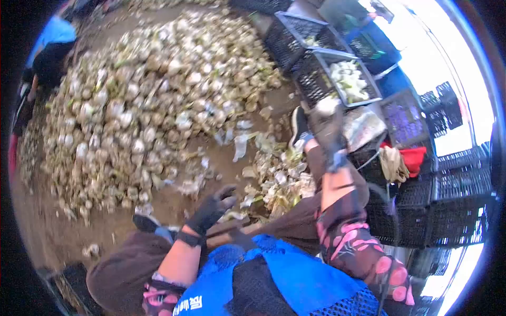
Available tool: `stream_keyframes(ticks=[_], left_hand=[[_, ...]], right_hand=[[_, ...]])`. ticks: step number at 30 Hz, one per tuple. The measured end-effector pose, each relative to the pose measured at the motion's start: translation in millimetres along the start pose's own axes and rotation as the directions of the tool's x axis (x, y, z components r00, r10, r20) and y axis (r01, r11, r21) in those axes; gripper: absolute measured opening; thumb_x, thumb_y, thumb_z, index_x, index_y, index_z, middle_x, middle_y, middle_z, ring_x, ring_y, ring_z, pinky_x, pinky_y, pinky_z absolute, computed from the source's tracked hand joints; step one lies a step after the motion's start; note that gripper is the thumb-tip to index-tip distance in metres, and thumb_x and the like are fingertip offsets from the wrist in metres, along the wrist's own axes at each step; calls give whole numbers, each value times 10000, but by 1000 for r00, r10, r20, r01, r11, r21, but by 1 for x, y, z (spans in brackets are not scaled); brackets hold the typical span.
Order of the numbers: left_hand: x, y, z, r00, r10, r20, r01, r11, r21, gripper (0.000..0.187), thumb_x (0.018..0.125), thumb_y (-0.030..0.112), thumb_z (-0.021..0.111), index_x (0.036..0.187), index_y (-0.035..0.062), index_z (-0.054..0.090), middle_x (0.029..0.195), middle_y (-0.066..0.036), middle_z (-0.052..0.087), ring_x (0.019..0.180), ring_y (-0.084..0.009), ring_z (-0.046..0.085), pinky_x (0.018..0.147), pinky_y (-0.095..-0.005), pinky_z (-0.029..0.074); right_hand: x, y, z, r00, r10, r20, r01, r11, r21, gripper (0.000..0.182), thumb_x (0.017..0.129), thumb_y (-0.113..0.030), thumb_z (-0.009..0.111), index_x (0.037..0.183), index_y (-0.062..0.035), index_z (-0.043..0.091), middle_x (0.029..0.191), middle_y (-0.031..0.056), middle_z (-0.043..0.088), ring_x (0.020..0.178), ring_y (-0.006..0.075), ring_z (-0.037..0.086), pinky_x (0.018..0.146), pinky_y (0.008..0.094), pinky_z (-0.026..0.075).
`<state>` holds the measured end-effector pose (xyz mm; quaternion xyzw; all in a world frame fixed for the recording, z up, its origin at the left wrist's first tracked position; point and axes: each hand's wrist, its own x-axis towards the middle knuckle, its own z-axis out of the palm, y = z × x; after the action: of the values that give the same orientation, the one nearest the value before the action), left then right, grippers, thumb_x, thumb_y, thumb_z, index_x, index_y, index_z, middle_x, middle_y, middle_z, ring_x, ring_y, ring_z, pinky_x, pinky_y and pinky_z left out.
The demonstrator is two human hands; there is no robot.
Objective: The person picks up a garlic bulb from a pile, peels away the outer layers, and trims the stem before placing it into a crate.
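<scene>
My left hand (211,212), in a black glove with bare fingertips showing, is above my lap with its fingers apart and nothing visible in them. Farther right, my right hand (333,134), also in a dark glove, is blurred by motion beside the black crates. A white garlic bulb (327,106) is at its fingertips, in front of a crate (375,87) holding white bulbs. A large heap of garlic bulbs (153,100) covers the ground ahead. Loose skins and trimmings (279,181) lie between my legs.
Stacked black crates (456,179) stand on the right. A red cloth (413,160) and a beige glove (393,164) hang on a crate edge. A white sack (363,128) lies near my right hand. Another person (52,58) is at the far left, beside the heap.
</scene>
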<state>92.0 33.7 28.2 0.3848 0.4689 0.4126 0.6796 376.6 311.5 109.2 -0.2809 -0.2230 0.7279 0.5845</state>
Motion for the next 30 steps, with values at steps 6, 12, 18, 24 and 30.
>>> stream_keyframes(ticks=[6,12,18,24,30], left_hand=[[-9,13,6,929,16,370,-60,992,107,446,870,212,584,1265,26,491,1063,-65,600,980,-159,558,878,-301,448],[-13,29,-9,853,33,521,163,931,-326,418,898,222,593,1260,37,492,1029,-47,596,957,-127,546,836,-285,465],[-18,25,-45,964,7,266,52,976,-212,371,877,144,588,1221,21,526,1117,-67,569,997,-132,546,873,-277,455],[-15,5,-59,976,33,216,18,973,-230,401,853,100,606,1240,42,518,1160,-42,556,1069,-126,502,920,-288,423],[-6,-9,-66,972,-17,236,81,961,-266,480,841,63,616,1295,59,460,1096,-39,566,1023,-131,534,911,-290,431]], right_hand=[[5,128,17,853,411,321,187,335,-924,437,913,-374,531,1213,-57,530,1119,99,601,944,171,595,756,282,495],[-126,348,50,310,860,406,695,87,-714,641,683,-283,691,1282,-159,499,1333,191,457,1209,399,425,1013,475,334],[-125,418,8,217,765,607,906,73,-417,491,664,-251,624,1150,-186,603,1397,146,399,1295,398,318,1037,608,208],[-48,289,-60,559,671,487,827,-414,-380,514,707,-274,666,1200,-170,566,1398,117,397,1306,407,290,1066,563,179],[-46,172,-54,675,709,-201,519,-651,-554,618,698,-387,691,1256,-188,514,1227,152,510,1126,387,468,936,497,376]])
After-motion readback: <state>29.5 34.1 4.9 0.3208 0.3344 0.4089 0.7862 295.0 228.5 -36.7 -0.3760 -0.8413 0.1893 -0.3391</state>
